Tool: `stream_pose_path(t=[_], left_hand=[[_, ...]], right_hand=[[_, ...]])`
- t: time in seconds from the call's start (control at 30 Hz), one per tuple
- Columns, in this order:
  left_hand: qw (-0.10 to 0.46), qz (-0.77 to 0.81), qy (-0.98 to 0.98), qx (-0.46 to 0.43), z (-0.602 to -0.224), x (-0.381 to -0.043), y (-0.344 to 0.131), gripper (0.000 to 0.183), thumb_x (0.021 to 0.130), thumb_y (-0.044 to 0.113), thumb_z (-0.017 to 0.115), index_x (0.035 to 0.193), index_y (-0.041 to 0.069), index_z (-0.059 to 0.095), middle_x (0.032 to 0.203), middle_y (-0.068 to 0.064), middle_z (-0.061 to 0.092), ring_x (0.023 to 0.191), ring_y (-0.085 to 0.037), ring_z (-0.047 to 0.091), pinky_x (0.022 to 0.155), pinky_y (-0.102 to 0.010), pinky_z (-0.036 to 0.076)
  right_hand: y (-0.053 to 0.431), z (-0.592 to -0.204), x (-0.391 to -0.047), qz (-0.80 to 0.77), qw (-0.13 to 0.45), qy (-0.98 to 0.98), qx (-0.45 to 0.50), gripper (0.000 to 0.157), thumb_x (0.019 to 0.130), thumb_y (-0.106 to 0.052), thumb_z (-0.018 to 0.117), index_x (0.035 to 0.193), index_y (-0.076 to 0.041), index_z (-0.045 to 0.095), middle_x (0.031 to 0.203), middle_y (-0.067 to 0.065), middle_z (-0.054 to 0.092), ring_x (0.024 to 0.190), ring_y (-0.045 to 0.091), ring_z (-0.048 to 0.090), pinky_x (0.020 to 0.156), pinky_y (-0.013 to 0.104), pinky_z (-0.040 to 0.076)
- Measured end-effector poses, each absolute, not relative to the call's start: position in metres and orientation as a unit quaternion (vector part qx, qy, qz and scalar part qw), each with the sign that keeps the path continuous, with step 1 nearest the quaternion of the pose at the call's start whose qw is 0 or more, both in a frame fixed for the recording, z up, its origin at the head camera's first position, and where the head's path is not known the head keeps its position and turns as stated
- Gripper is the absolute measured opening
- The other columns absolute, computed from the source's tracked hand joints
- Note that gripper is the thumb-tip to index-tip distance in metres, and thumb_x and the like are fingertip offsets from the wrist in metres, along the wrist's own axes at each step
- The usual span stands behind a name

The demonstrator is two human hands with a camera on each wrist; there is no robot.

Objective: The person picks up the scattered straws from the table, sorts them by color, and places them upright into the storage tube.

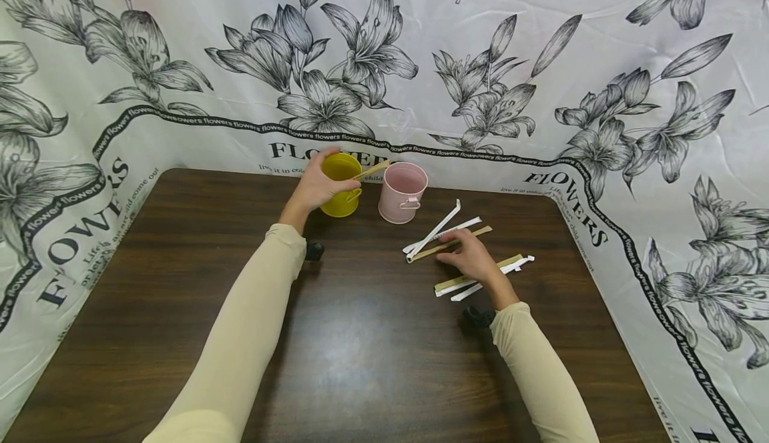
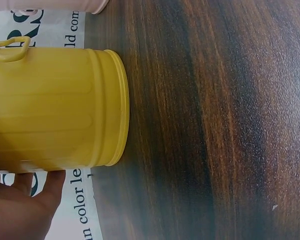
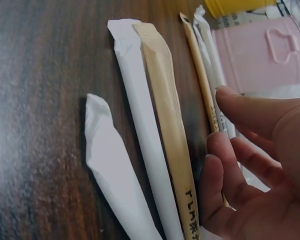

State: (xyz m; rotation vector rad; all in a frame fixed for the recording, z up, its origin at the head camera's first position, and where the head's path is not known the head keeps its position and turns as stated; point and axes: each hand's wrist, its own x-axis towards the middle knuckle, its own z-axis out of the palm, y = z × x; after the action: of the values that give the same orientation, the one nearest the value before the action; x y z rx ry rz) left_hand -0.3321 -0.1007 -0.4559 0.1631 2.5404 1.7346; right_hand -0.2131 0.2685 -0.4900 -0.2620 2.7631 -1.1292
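Observation:
My left hand (image 1: 315, 186) holds a small yellow bucket (image 1: 341, 204) by its side, thumb and fingers spread around the rim. In the left wrist view, fingertips touch the wall of the upright bucket. A brown paper-wrapped straw (image 1: 378, 168) sticks out over its rim, beside the thumb. Over the wrapped straws on the table, my right hand (image 1: 471, 256) has its thumb and fingers apart. Closest to those fingertips lies a brown wrapped straw (image 1: 425, 253), with white wrapped straws (image 1: 443, 225) beside it. Whether a fingertip touches a straw is hard to tell.
A pink bucket (image 1: 396, 204) with a small handle stands right of the yellow one. Another group holds a brown straw (image 3: 165, 100) and white straws (image 3: 135, 90), nearer the right wrist. Flower-printed cloth (image 1: 480, 96) borders the dark wooden table (image 1: 360, 349).

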Motion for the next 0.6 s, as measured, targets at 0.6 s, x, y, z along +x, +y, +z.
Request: stream_pose_path(t=[0.6], left_hand=[[0.036, 0.560, 0.826, 0.047, -0.4535, -0.3301, -0.0984, 0.096, 0.077, 0.041, 0.089, 0.156, 0.028, 0.037, 0.163, -0.011, 0.030, 0.140, -0.034, 0.040, 0.119, -0.056, 0.035]], right_hand=[[0.2669, -0.4940, -0.2121, -0.304, 0.065, 0.940, -0.142, 0.017, 0.085, -0.011, 0.081, 0.098, -0.002, 0.073, 0.103, 0.017, 0.062, 0.097, 0.030, 0.058, 0.086, 0.042, 0.052]])
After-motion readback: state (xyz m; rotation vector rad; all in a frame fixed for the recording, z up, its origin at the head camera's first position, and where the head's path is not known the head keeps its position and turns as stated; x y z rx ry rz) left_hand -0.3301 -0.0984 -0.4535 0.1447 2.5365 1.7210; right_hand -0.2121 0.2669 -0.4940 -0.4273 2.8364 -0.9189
